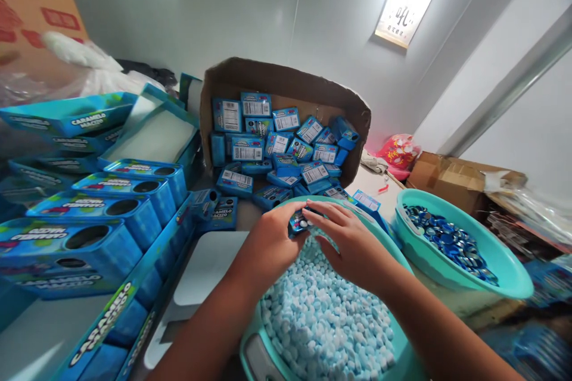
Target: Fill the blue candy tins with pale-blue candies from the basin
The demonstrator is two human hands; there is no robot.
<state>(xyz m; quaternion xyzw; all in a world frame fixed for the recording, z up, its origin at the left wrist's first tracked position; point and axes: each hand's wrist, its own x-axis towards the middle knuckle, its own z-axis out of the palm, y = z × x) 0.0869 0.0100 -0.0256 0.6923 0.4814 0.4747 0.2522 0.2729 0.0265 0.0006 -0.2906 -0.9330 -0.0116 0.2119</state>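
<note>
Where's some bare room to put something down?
On the pale plate, between the left forearm and the display tray. The tray's near floor, in front of its blue boxes, is bare too. The brown carton, candy basin and basin of shiny blue pieces are crowded.

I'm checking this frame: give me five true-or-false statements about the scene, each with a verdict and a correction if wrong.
1. The left hand holds a small blue container, with the right hand close beside it. True.
2. Shiny blue discs lie beneath the hands. False: they lie in the right-hand teal tub; beneath the hands are pale candies.
3. Blue boxes lie in an open cardboard box. True.
4. The wall sign is at the upper left. False: it is at the upper right.
</note>
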